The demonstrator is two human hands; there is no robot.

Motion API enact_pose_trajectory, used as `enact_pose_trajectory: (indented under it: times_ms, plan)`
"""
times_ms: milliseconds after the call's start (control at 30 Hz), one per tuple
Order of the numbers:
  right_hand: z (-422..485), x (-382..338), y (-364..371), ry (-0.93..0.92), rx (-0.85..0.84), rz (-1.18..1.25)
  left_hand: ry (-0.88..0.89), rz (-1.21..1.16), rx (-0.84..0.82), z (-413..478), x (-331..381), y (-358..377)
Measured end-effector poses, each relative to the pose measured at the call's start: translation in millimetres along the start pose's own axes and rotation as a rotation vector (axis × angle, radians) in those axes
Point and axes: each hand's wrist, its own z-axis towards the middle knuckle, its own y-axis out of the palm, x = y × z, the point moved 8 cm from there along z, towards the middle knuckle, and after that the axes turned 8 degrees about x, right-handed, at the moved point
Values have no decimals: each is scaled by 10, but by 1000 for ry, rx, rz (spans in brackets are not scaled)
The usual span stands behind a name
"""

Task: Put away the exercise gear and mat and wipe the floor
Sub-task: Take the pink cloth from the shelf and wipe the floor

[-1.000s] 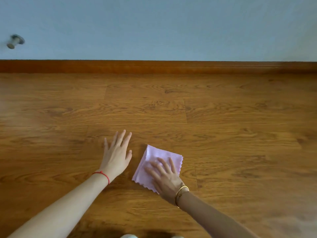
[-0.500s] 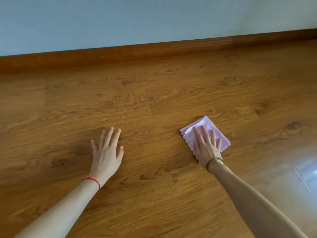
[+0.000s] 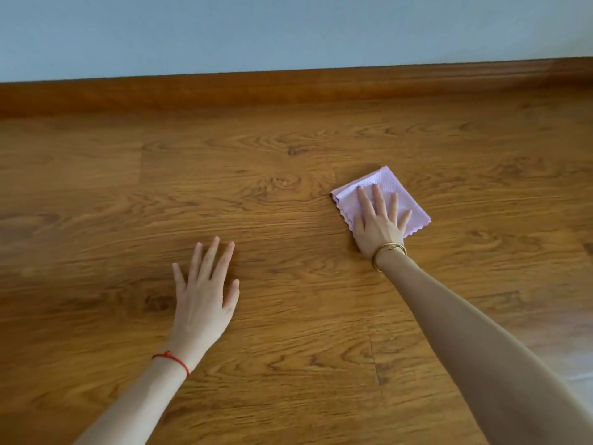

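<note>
Head view: right hand [image 3: 380,224], fingers straight and spread, presses the lilac cloth [image 3: 385,179] onto the wooden floor [image 3: 96,220] right of centre. One second ago the cloth lay beside the flat, straight-fingered left hand [image 3: 205,295]; it is now well apart, so the wiping stroke is probably advancing rightward.

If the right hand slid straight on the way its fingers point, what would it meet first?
The right hand presses flat on the pink cloth, fingers pointing toward the wall. Only bare floor shows ahead, so probably the wooden skirting board first; depth is unclear.
</note>
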Motion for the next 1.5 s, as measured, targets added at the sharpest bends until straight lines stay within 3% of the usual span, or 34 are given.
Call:
enact_pose_trajectory:
  times_ms: [200,567,800,1067,1233,1500]
  plan:
    - [-516,-199,122,-287,-14,-22,-40,-16,-23,-1,223,127]
    - [-1860,165,265,-471,2,16,102,-71,-30,-157,1111,247]
    - [-2236,1317,52,-265,-6,-35,238,-61,-69,-192,1743,370]
    - [-1765,2267,-246,85,-36,-102,238,-58,-62,-138,1719,347]
    - [-1211,2433,-382,175,-13,-80,149,-63,-59,-57,1570,303]
    - [-465,2018,-432,122,-35,-69,124,-58,-46,-26,1501,225]
